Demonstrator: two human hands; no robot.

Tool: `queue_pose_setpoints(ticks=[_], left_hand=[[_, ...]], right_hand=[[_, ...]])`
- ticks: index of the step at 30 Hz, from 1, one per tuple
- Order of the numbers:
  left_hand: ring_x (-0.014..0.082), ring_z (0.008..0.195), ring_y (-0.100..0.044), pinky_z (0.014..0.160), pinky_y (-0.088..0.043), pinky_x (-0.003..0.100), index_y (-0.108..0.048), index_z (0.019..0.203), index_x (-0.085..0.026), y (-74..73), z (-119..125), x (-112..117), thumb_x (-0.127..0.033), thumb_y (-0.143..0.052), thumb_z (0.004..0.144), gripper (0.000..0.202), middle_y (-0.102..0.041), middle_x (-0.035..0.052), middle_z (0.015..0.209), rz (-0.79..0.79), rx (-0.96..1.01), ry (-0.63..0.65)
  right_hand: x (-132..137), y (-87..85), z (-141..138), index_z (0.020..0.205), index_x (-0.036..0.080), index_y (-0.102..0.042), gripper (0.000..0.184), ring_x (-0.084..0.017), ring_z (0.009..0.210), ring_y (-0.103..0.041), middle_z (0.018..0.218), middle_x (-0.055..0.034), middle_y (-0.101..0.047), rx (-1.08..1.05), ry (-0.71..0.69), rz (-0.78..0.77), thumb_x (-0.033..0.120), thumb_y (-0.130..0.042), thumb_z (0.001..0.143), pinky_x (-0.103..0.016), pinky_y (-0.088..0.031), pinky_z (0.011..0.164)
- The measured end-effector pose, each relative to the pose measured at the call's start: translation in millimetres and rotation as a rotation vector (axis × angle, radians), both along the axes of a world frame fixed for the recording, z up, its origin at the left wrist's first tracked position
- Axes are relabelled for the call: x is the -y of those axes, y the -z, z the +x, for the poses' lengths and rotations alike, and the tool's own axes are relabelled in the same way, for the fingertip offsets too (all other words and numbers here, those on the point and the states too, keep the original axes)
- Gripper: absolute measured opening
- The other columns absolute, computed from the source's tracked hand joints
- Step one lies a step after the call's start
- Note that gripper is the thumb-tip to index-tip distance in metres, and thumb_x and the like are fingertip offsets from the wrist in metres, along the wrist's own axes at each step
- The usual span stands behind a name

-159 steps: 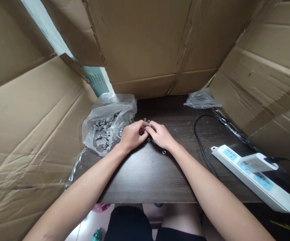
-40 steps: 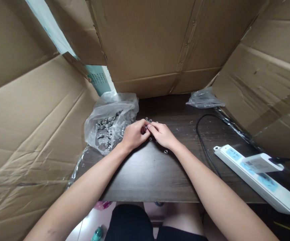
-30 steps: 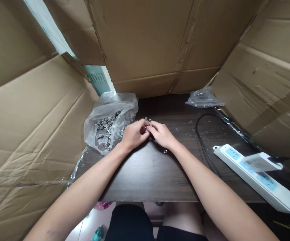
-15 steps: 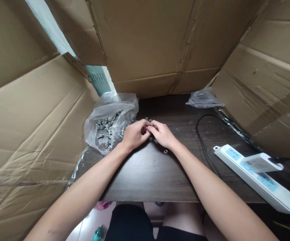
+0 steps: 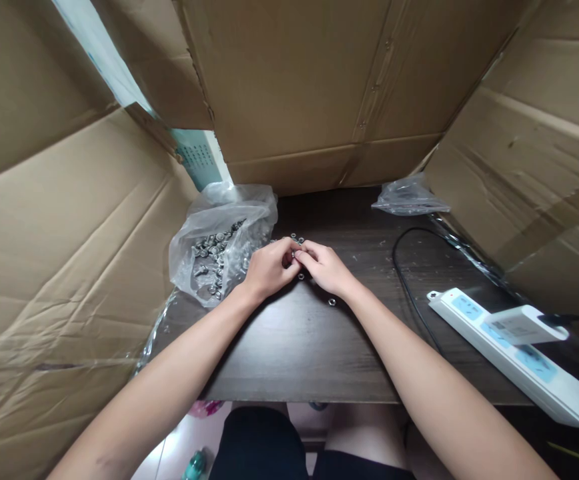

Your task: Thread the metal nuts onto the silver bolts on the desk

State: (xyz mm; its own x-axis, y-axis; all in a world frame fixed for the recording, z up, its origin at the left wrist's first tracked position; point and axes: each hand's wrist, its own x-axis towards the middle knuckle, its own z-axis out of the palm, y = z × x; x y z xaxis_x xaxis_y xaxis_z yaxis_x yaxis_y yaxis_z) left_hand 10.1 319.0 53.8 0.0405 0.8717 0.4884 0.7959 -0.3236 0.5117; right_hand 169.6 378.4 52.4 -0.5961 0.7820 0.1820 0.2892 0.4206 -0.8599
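My left hand [image 5: 268, 268] and my right hand [image 5: 323, 267] meet fingertip to fingertip over the middle of a dark wooden table [image 5: 294, 347]. Both are pinched shut on a small metal piece between them, too small to name surely. Several loose metal nuts [image 5: 295, 238] lie just beyond the fingers, and a single nut [image 5: 331, 302] rests by my right wrist. To the left of my left hand sits a clear plastic bag [image 5: 219, 247] full of small metal screws and nuts.
Cardboard walls [image 5: 309, 93] enclose the table on the left, back and right. A second crumpled plastic bag [image 5: 407, 198] lies at the back right. A white power strip [image 5: 514, 357] with a plugged adapter and a black cable [image 5: 404, 280] occupy the right side.
Both hands stay together at the same spot, with only slight finger shifts around the small piece. Nothing else has moved.
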Motion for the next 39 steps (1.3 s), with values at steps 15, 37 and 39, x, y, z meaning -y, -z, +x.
queue_pose_setpoints(ticks=[15, 37, 39], left_hand=[[0.0145, 0.071, -0.063, 0.069, -0.048, 0.026, -0.066, 0.100, -0.021, 3.1, -0.3, 1.7, -0.015, -0.061, 0.084, 0.017, -0.066, -0.0005, 0.077, 0.030, 0.045, 0.045], [0.0135, 0.071, -0.062, 0.067, -0.046, 0.025, -0.066, 0.099, -0.020, 4.4, 2.1, -2.8, -0.015, -0.062, 0.084, 0.016, -0.066, -0.0011, 0.076, 0.066, -0.012, -0.027], [0.0137, 0.070, -0.061, 0.067, -0.045, 0.025, -0.066, 0.098, -0.019, 4.1, 1.7, -2.7, -0.015, -0.062, 0.084, 0.016, -0.065, -0.0012, 0.076, 0.073, -0.022, -0.020]], right_hand=[[-0.7, -2.6, -0.7, 0.081, 0.020, -0.058, 0.016, -0.016, 0.063, -0.051, 0.069, 0.0010, -0.057, -0.110, 0.005, -0.164, 0.036, -0.057, 0.086, -0.029, -0.038, 0.060], [3.4, -2.1, -0.1, 0.088, 0.022, -0.053, 0.015, -0.017, 0.066, -0.053, 0.071, 0.0009, -0.058, -0.002, 0.056, 0.052, 0.034, -0.049, 0.095, -0.029, -0.035, 0.063], [3.9, -2.3, -0.1, 0.087, 0.022, -0.053, 0.015, -0.017, 0.067, -0.053, 0.072, 0.0011, -0.058, 0.001, 0.055, 0.072, 0.034, -0.049, 0.094, -0.029, -0.034, 0.064]])
